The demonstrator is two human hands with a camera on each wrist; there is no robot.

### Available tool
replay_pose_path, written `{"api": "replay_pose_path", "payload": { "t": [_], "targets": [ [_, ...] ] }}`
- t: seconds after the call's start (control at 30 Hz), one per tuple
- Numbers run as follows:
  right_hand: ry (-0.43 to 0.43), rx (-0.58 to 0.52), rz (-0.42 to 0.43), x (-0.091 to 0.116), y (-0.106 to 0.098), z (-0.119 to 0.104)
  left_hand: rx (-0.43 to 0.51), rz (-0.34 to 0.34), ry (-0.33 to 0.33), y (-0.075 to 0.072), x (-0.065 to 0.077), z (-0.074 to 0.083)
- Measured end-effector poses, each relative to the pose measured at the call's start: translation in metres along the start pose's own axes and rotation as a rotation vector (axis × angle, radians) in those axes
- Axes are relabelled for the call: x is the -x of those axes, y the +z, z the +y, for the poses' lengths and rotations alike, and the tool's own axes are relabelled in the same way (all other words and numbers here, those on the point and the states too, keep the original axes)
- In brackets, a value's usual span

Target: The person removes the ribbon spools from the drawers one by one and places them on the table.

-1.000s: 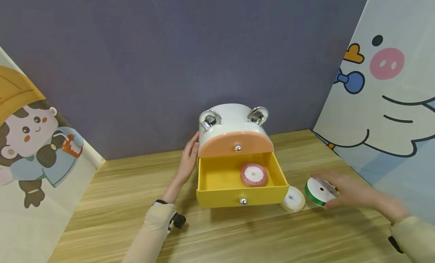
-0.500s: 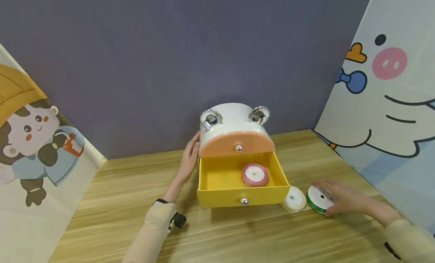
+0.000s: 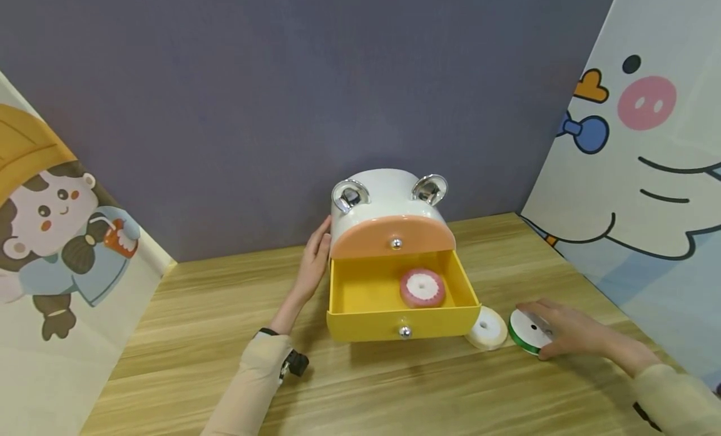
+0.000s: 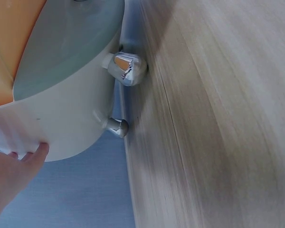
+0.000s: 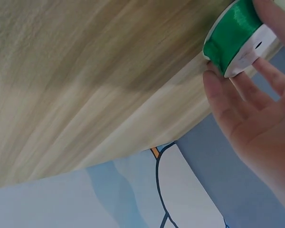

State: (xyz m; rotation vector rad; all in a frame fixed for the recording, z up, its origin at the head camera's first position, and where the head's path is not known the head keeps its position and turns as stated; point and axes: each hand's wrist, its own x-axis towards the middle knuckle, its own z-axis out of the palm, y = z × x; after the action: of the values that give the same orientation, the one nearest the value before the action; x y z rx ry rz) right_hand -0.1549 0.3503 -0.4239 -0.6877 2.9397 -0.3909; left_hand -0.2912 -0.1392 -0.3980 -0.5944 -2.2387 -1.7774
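Observation:
My left hand (image 3: 311, 270) rests against the left side of a white storage box (image 3: 383, 195). In the left wrist view, its fingers (image 4: 34, 156) lie on the smooth white wall. The box's yellow drawer (image 3: 360, 326) is pulled out and contains a pink ribbon roll (image 3: 421, 288) on its right side. On the right, my right hand (image 3: 577, 331) grips a green ribbon spool (image 3: 526, 331) lying flat on the table, thumb and fingers on opposite edges. A cream ribbon roll (image 3: 487, 330) lies between that spool and the drawer, partly hidden by the drawer's corner.
Above the drawer is a peach drawer front (image 3: 388, 233), pushed in, with a silver knob. Two silver ears stick out from the box top. A grey wall (image 3: 253, 111) stands behind the wooden table (image 3: 225, 304), with cartoon-printed panels at both sides.
My right hand has lowered the green ribbon spool slightly, and it now lies flat beside the cream roll. The left hand and the drawer have stayed in place.

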Motion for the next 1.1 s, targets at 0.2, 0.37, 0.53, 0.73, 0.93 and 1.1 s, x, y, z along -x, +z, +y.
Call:
{"api": "replay_pose_path", "payload": {
  "t": [0.2,0.37,0.53,0.73,0.93,1.1],
  "targets": [
    [0.022,-0.022,-0.044,0.000,-0.003,0.000,0.018,-0.031,-0.029,-0.001,0.007,0.029],
    [0.035,-0.045,-0.070,-0.001,-0.008,0.000,-0.005,-0.039,-0.018,-0.002,0.009,0.037],
    [0.055,-0.020,-0.047,-0.003,-0.025,-0.007,-0.007,-0.043,-0.015,-0.003,0.008,0.035],
    [-0.145,0.151,0.194,-0.011,-0.061,-0.026,0.000,-0.033,-0.011,-0.003,0.009,0.037],
    [-0.288,0.223,0.346,-0.025,-0.096,-0.062,-0.004,-0.035,-0.021,-0.004,0.011,0.039],
    [-0.306,0.225,0.337,-0.033,-0.117,-0.103,0.001,-0.040,-0.022,-0.004,0.009,0.033]
  ]
}}
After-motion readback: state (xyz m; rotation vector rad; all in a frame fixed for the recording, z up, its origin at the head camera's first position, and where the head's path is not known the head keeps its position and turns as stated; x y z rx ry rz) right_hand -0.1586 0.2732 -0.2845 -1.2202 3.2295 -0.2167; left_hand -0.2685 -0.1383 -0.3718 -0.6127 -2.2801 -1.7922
